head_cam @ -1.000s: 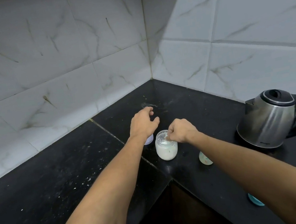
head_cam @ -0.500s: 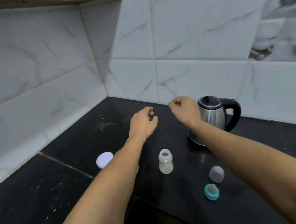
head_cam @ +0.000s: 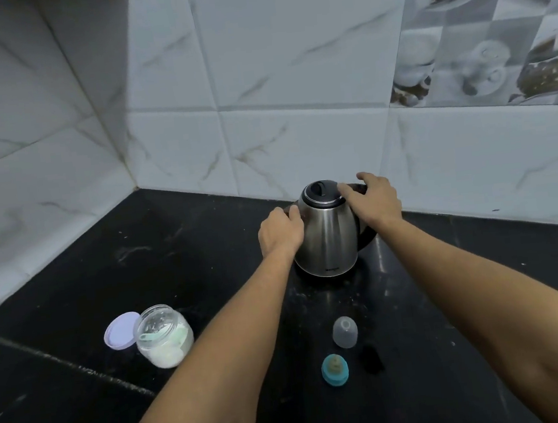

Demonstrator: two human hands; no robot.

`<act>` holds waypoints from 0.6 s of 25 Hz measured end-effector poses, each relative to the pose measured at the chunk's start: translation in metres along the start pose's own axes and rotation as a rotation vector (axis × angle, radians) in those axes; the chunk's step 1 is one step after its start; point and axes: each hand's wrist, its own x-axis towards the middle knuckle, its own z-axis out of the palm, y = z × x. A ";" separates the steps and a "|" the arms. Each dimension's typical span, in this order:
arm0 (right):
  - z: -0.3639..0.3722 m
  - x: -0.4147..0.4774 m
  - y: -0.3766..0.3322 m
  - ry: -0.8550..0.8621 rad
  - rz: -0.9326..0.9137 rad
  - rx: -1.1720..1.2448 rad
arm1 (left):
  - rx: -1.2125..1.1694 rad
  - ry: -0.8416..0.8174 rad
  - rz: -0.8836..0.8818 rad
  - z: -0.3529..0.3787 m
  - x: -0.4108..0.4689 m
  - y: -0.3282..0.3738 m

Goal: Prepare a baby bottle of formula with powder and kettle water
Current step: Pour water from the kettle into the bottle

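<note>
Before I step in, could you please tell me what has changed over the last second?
The right hand left the mouth of the powder jar and moved right to the kettle, now lying over its lid edge and handle; the left hand followed and touches the kettle's left side. Whether either grips is unclear. The powder jar, purple lid, clear cap and teal teat ring stayed put.
</note>
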 end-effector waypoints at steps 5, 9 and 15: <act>0.004 0.013 0.016 -0.018 -0.038 0.045 | -0.098 -0.157 -0.070 0.024 0.007 -0.006; 0.002 0.010 0.028 -0.021 -0.042 0.183 | -0.120 -0.165 -0.090 0.031 0.014 -0.002; 0.003 0.004 0.046 -0.007 0.082 0.343 | -0.162 -0.165 -0.075 0.029 0.022 -0.005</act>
